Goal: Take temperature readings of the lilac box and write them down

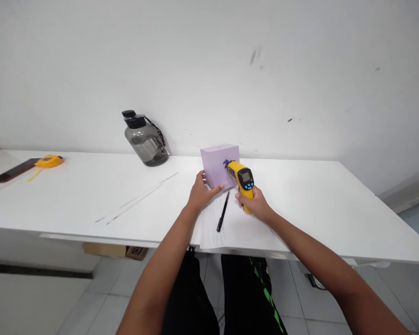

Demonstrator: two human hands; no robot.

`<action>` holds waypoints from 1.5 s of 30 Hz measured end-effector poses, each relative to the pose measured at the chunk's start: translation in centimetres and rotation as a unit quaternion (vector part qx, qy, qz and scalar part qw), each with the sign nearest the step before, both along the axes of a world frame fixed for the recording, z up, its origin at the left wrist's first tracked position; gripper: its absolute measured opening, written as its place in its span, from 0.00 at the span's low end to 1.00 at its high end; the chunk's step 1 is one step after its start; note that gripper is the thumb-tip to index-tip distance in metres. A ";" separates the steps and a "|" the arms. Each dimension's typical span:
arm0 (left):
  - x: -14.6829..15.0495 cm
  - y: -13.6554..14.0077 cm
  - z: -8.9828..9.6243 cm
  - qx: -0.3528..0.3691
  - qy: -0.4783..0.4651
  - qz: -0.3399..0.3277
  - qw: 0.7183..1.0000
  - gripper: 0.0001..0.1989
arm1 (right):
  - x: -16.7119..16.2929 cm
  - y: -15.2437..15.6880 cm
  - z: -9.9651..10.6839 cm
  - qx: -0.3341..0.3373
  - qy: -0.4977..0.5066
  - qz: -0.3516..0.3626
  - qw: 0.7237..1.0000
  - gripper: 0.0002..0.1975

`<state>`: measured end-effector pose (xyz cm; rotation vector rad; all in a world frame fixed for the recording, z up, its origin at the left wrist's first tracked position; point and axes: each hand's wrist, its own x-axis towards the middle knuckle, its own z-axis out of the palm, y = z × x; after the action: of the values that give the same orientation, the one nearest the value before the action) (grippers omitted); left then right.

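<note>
The lilac box (219,164) stood on the white table (91,195), gripped at its near-left corner by the left hand (200,191). The right hand (254,203) was closed around a yellow infrared thermometer (241,178) aimed at the box. 1 black pen (223,211) lay on a paper sheet (237,228) between the hands.

A smoky grey water jug (145,139) stands at the counter's (91,195) back edge. A yellow tape measure (49,161) lies near the left end, touching a dark tablet (14,170).
</note>
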<state>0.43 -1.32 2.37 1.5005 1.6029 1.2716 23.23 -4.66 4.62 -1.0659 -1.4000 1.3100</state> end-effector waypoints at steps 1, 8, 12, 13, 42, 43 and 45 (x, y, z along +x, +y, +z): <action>-0.1 0.1 -0.1 0.001 -0.001 0.001 1.000 0.49 | -0.1 -0.1 0.0 0.029 -0.019 -0.028 0.999 0.23; -0.4 0.8 -0.5 -0.016 -0.024 0.014 0.999 0.46 | -0.3 -0.6 0.8 0.148 -0.039 -0.189 0.970 0.20; -0.4 0.9 -0.2 -0.033 -0.028 0.040 0.998 0.43 | 0.2 -0.5 1.2 0.153 -0.017 -0.222 0.963 0.20; -0.4 0.9 -0.1 -0.035 -0.029 0.042 0.998 0.43 | 0.3 -0.5 1.3 0.153 -0.013 -0.225 0.962 0.20; -0.3 0.5 0.3 -0.045 -0.039 0.040 0.997 0.46 | 0.5 -0.9 1.7 0.149 0.006 -0.196 0.969 0.19; -0.4 0.6 0.2 -0.045 -0.040 0.040 0.997 0.47 | 0.5 -0.9 1.7 0.149 0.005 -0.196 0.969 0.19; -0.6 0.8 -0.1 -0.041 -0.041 0.038 0.998 0.48 | 0.5 -0.9 1.7 0.148 0.000 -0.193 0.970 0.19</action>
<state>-0.14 -0.52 2.23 1.3330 1.6519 1.2743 23.74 -5.56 6.35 -1.0664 -1.2603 0.7933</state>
